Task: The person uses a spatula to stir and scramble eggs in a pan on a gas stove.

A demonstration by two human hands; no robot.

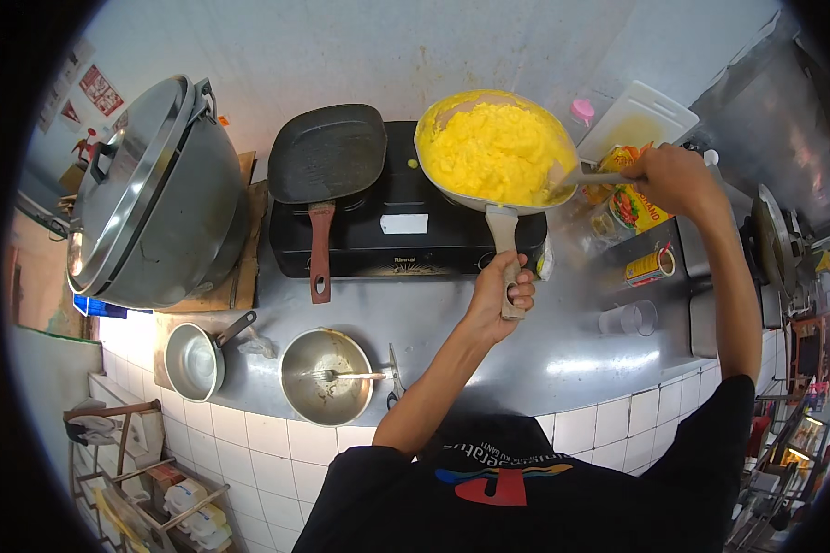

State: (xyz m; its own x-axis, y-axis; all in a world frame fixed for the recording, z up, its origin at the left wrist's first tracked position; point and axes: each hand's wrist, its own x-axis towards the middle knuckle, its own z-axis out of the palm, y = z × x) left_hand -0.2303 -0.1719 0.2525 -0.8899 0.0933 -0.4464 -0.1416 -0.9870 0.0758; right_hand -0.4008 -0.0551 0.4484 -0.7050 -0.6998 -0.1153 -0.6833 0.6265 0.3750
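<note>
My left hand (501,297) grips the beige handle of a deep frying pan (503,228), which sits over the right burner of a black Rinnai gas stove (404,242). Soft yellow food that looks like scrambled egg (494,152) fills the pan, and some is smeared up its inner wall. In my right hand (674,180) is the grey handle of a spatula (605,178); its blade dips into the right side of the food and is partly hidden. On the left burner rests a dark square grill pan (328,155) with a reddish-brown handle.
Left of the stove stands a large lidded metal pot (194,207). Near the counter's front edge are a small saucepan (195,361), a steel bowl (326,394) holding a fork, and scissors (395,380). At right are a yellow can (649,266), a clear cup (628,319) and a white cutting board (640,124).
</note>
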